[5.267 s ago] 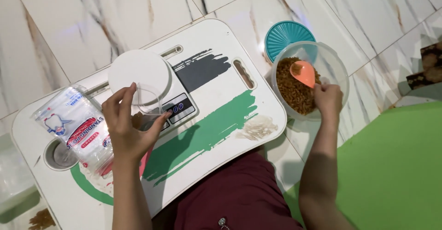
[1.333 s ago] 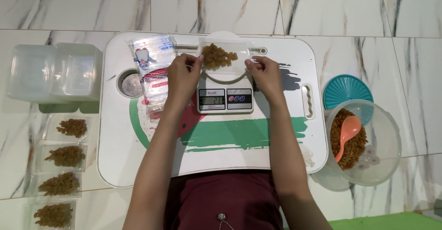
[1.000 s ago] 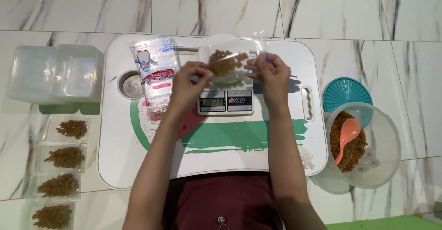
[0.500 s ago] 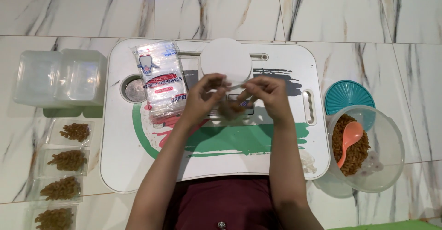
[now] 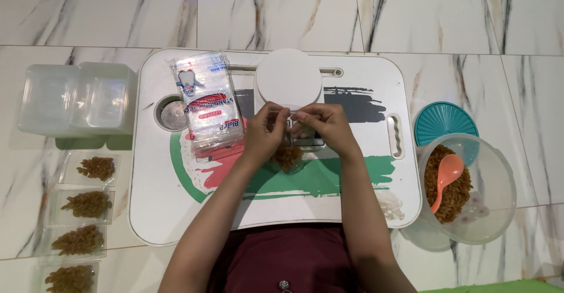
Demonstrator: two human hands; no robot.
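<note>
A teal lid (image 5: 445, 121) sits beside a clear bowl (image 5: 493, 211) holding an orange spoon (image 5: 447, 175), while filled bags (image 5: 88, 204) line the left floor.

so there's a clear pack of plastic bags (image 5: 207, 102) with a red, white and blue label on the lap tray's left half, and four small filled clear pouches (image 5: 82, 216) lined up on the floor further left
</note>
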